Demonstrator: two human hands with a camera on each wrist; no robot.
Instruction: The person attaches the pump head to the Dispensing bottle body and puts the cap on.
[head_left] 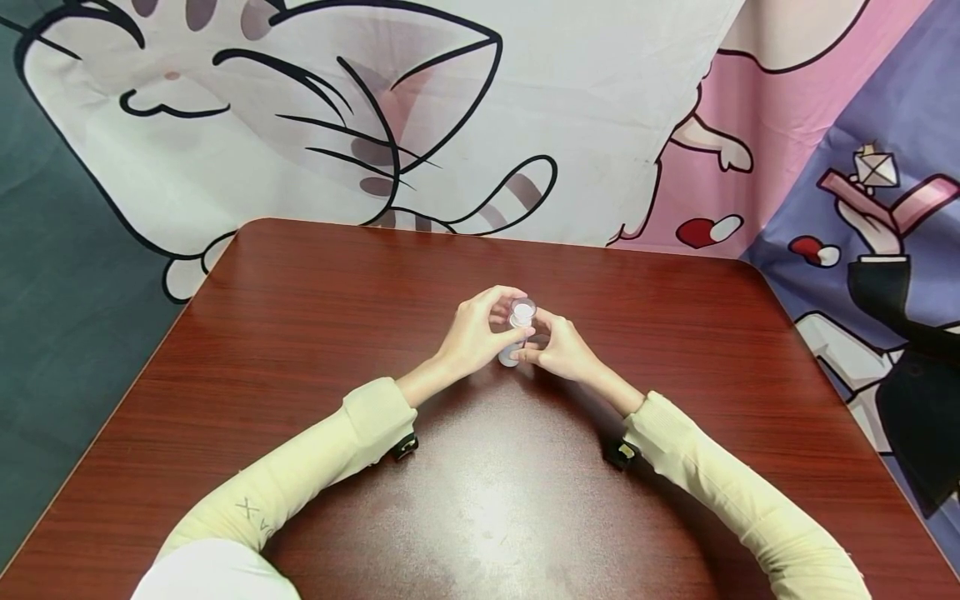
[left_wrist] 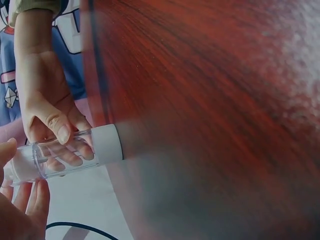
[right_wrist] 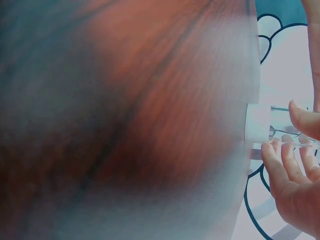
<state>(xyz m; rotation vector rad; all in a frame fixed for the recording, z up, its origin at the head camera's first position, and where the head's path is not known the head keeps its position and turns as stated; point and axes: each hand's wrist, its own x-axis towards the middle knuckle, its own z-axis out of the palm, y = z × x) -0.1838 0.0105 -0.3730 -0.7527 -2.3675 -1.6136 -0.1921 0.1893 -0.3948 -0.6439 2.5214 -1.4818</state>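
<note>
Both hands hold one clear plastic cylinder bottle (left_wrist: 70,167) with a white base (left_wrist: 107,144), in front of the body over the table. My left hand (head_left: 476,332) grips the upper part, its thumb across the front and fingers behind. Lower down, my right hand (head_left: 562,348) holds the transparent body between thumb and fingers. Its fingers show through the clear wall in the left wrist view. A round top (head_left: 522,311) shows between the hands in the head view. In the right wrist view, the white base (right_wrist: 257,123) is low by the table, and the upper end is cut off.
The reddish-brown wooden table (head_left: 300,333) spreads around the hands, with a light glare near the front. Behind it hangs a cartoon-printed cloth (head_left: 600,108). Dark wrist devices (head_left: 405,447) are strapped under the light sleeves (head_left: 315,454).
</note>
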